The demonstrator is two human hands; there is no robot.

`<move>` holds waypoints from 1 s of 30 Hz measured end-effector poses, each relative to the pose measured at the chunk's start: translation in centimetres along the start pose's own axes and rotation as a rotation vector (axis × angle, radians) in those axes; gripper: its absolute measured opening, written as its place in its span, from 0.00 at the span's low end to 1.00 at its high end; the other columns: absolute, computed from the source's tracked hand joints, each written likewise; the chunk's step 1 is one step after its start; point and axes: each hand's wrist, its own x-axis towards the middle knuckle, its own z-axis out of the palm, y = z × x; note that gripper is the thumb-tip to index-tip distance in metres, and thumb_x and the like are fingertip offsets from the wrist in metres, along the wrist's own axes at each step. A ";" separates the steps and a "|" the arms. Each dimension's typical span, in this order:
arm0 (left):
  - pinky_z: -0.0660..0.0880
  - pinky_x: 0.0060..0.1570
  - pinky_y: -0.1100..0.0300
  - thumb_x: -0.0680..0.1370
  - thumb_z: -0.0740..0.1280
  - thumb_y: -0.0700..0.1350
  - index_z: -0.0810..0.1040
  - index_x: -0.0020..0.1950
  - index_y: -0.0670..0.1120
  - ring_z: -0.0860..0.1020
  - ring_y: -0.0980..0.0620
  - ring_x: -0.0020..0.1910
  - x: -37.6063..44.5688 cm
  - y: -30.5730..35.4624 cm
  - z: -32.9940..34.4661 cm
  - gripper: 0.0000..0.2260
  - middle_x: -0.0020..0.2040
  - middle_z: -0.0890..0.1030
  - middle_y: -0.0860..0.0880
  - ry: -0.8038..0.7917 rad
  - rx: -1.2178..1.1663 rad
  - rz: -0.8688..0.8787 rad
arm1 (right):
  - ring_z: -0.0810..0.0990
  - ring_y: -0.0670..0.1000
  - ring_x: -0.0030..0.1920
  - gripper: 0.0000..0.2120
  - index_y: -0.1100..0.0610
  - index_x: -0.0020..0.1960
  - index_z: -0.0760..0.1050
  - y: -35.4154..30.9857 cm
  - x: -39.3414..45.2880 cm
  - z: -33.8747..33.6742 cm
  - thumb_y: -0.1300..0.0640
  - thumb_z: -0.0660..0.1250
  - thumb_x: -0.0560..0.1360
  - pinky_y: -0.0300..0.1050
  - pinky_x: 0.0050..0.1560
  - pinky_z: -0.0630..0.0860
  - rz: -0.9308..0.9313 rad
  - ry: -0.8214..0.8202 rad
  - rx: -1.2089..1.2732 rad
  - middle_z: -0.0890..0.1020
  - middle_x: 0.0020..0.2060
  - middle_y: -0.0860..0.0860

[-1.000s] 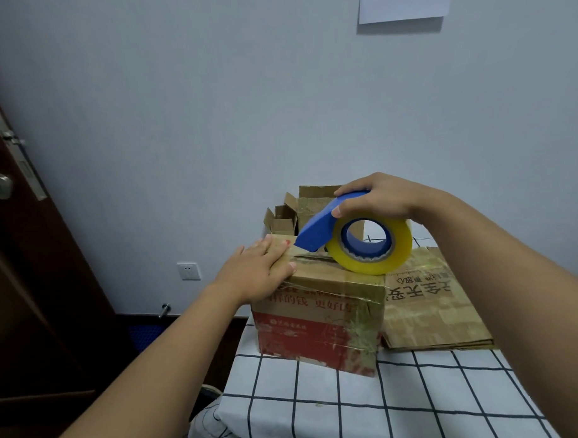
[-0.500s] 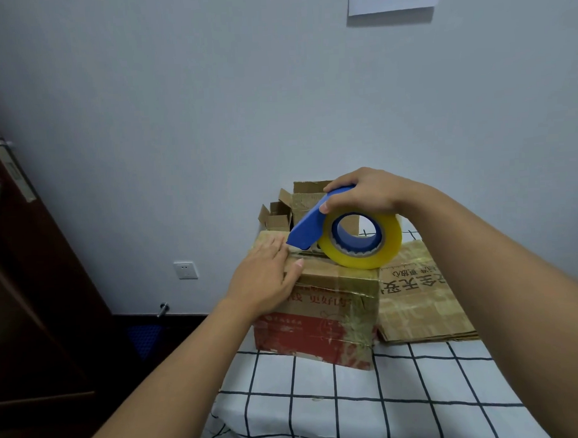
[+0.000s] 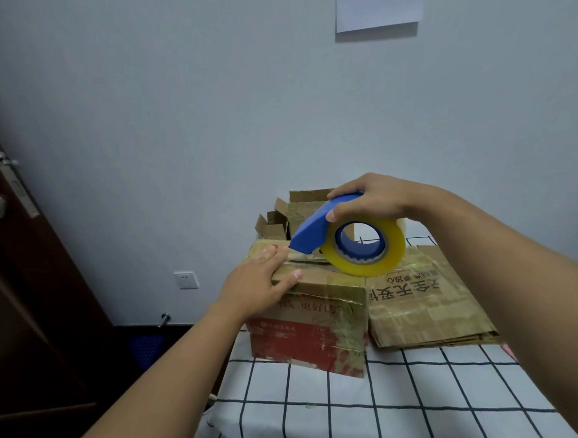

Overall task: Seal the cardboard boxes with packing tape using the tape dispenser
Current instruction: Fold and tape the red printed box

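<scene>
Cardboard box point(image 3: 320, 303), printed red on its near side, stands on the worktop point(image 3: 369, 409) under a white cloth with a black grid. Its top flaps are closed. The left hand point(image 3: 260, 282) lies on the box's top at its 9 o'clock edge, fingers point(image 3: 271, 254) straight and close together on the flap, thumb hooked over the near top edge. The right hand point(image 3: 372, 199) grips the blue tape dispenser point(image 3: 314, 229) from above, fingers curled over its top and thumb pressed to its near side. A roll of yellowish clear tape point(image 3: 369, 248) sits in the dispenser. The dispenser's blue nose points toward 9 o'clock and meets the box top just beside the left fingertips. At 3 o'clock of the box, touching it, lies a stack of flattened cardboard point(image 3: 425, 309) with dark lettering. At 12 o'clock behind the box stand smaller open boxes point(image 3: 281, 215) against the grey wall. A white sheet of paper point(image 3: 378, 7) hangs high on the wall, a wall socket point(image 3: 186, 280) sits low, and a dark door point(image 3: 28, 293) fills the 9 o'clock side.
</scene>
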 end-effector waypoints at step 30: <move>0.51 0.77 0.50 0.73 0.41 0.74 0.59 0.79 0.50 0.54 0.49 0.79 0.4 4.0 0.1 0.42 0.80 0.57 0.49 -0.036 0.116 0.223 | 0.74 0.45 0.43 0.18 0.47 0.58 0.73 -2.5 1.9 -0.1 0.40 0.69 0.72 0.40 0.38 0.69 0.132 -0.162 -0.441 0.74 0.45 0.42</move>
